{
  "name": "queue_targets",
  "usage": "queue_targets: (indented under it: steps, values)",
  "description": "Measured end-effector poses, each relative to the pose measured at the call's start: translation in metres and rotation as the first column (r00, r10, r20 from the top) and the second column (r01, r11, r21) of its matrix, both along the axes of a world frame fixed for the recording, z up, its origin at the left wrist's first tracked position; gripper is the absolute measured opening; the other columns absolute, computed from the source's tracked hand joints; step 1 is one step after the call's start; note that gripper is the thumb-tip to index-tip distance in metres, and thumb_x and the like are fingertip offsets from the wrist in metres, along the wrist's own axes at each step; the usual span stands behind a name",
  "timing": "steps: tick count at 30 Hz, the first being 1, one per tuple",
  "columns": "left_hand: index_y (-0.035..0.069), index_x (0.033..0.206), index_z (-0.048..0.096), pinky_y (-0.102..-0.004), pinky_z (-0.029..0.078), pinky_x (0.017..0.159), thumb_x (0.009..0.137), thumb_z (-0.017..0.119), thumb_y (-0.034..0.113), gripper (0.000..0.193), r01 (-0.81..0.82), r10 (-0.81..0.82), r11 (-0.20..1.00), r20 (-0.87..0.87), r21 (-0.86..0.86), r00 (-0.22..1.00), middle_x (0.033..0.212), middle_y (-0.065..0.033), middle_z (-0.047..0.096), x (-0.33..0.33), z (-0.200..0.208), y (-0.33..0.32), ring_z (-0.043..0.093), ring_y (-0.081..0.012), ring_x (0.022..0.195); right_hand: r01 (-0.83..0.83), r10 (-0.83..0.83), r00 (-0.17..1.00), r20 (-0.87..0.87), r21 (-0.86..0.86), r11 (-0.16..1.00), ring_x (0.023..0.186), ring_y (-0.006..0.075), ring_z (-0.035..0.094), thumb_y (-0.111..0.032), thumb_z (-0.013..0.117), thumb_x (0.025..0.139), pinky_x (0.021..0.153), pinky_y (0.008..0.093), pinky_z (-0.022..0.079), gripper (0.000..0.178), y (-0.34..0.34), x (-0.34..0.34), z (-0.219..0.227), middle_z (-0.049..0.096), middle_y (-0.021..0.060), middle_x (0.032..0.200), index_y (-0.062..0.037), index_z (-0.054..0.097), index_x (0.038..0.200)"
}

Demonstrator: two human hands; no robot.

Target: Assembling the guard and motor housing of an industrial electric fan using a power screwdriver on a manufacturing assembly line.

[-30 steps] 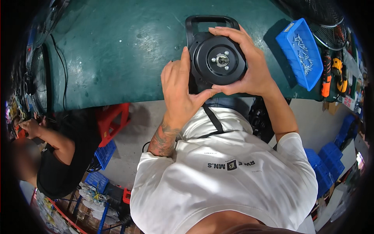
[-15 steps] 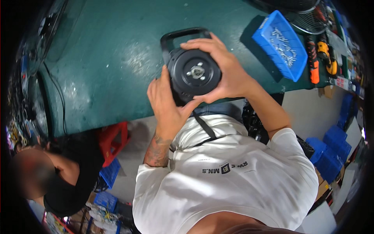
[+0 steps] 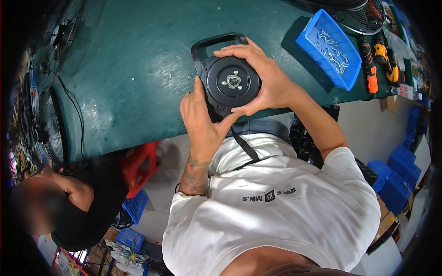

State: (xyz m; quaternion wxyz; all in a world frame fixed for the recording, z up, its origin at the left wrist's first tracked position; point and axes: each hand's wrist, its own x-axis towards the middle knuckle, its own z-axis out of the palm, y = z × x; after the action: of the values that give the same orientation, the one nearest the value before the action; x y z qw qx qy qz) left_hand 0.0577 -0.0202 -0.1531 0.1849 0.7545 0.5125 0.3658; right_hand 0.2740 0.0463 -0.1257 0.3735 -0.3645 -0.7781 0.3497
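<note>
A black round motor housing (image 3: 218,95) with a loop handle (image 3: 218,38) is held near the front edge of the green table. Its flat round face points up, with a metal hub in the middle and 3 bright screws around it. My left hand (image 3: 200,119) is closed on its left and near side, the thumb at the near rim. Around the right side curls my right hand (image 3: 267,83), fingers at the far rim and thumb at the near one. A black strap or cable (image 3: 244,146) runs from beneath the housing towards my lap. The housing's underside is hidden.
A blue bin (image 3: 334,55) of loose screws stands on the green table (image 3: 138,87) to the right. Beyond it lie an orange-and-black tool (image 3: 369,69) and a yellow power drill (image 3: 381,51). Fan grilles (image 3: 53,122) stand at the left, near another person (image 3: 92,202) and a red stool (image 3: 140,168).
The view has shifted slightly. Both hands stay around the motor housing, which sits almost level as before; its face and screws now show more sharply.
</note>
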Motion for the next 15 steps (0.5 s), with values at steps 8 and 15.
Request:
queue_targets:
  steps: [8, 15]
  values:
    - [-0.011, 0.148, 0.041, -0.047, 0.042, 0.101, 0.069, 0.093, 0.036, 0.105, -0.006, 0.005, 1.0, -0.013, -0.016, 1.0, 0.136, -0.0245, 0.059, -0.0008, 0.002, -0.0001, 0.059, -0.0372, 0.114, 0.059, -0.059, 0.998, -0.006, 0.016, 0.998, 0.132, 0.0325, 0.055, -0.036, 0.096, 0.059, 0.122, 0.0642, 0.018, 0.097, -0.0031, -0.0035, -0.0045, 0.061, 0.0094, 0.135, -0.0096, 0.051, 0.141]
    - [-0.011, 0.148, 0.042, -0.0475, 0.042, 0.101, 0.069, 0.093, 0.034, 0.104, 0.003, -0.003, 1.0, -0.006, 0.021, 1.0, 0.133, -0.0241, 0.06, -0.0002, 0.0004, -0.0012, 0.059, -0.0385, 0.112, 0.042, -0.042, 0.999, 0.007, -0.027, 0.999, 0.133, 0.0336, 0.054, -0.039, 0.096, 0.059, 0.122, 0.066, 0.017, 0.098, -0.0029, -0.0014, -0.0032, 0.061, 0.0099, 0.136, -0.0101, 0.051, 0.142]
